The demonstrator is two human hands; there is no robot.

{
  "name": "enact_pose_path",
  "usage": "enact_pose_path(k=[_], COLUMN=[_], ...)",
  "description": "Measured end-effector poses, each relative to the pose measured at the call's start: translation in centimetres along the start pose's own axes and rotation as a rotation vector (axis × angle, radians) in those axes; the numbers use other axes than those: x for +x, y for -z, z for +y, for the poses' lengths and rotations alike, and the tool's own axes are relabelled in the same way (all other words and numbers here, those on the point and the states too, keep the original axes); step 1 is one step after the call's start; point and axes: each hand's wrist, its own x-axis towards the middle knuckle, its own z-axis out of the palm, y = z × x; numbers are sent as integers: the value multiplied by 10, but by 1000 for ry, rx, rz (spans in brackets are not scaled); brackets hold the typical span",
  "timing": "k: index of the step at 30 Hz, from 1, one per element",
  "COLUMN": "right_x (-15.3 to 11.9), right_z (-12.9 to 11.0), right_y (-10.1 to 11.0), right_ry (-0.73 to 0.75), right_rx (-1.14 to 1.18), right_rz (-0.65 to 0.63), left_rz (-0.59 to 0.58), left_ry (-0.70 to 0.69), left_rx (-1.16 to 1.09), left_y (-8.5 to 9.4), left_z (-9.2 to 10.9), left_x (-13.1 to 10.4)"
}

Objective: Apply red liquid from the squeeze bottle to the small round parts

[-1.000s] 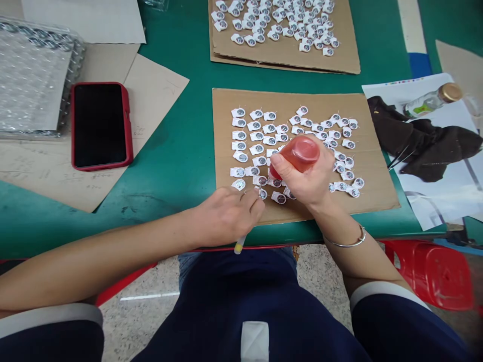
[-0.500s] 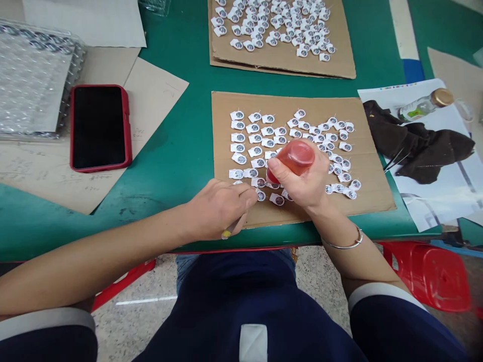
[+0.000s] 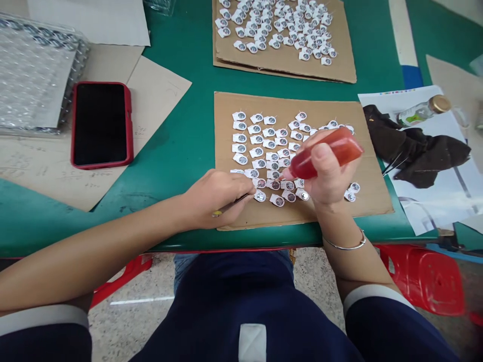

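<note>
My right hand (image 3: 330,173) is wrapped round a red squeeze bottle (image 3: 324,153), tilted with its nozzle pointing down and left over small white tagged pieces (image 3: 273,184). These pieces, each with a round dark-marked end, lie in rows on a cardboard sheet (image 3: 328,215). My left hand (image 3: 222,198) is closed on a thin pen-like tool (image 3: 229,206) with a yellowish end, at the lower left edge of the cardboard. The tool's tip is close to the lower left pieces. Some pieces are hidden behind my right hand and the bottle.
A second cardboard sheet (image 3: 283,73) full of similar pieces lies beyond. A phone in a red case (image 3: 101,124) and bubble wrap (image 3: 32,80) are on the left. On the right are dark cloth (image 3: 433,151), tweezers (image 3: 395,162) and a glass jar (image 3: 418,113).
The bottle has swung from nearly upright to a leftward-pointing tilt, and my right hand has moved right. My left hand has shifted slightly, and its tool now lies flatter.
</note>
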Motion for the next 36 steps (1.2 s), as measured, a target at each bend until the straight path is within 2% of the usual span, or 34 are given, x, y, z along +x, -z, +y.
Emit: enact_pose_path(k=[3,8,14,36], right_x=[-1,-3,-2,-3], right_z=[1,4,3,3], right_y=[-1,-1,-1,-4], right_ry=[-10,52,93,137], right_rx=[32,-269,-387,-392], right_rz=[-45,-109,-135,-138], left_rz=[28,52,52,71], left_ry=[9,17,70,124], left_rx=[-63,-83,-73,-108], left_y=[-1,0,1,1], left_z=[-5,-6,-6,-10], left_x=[1,2,4,6])
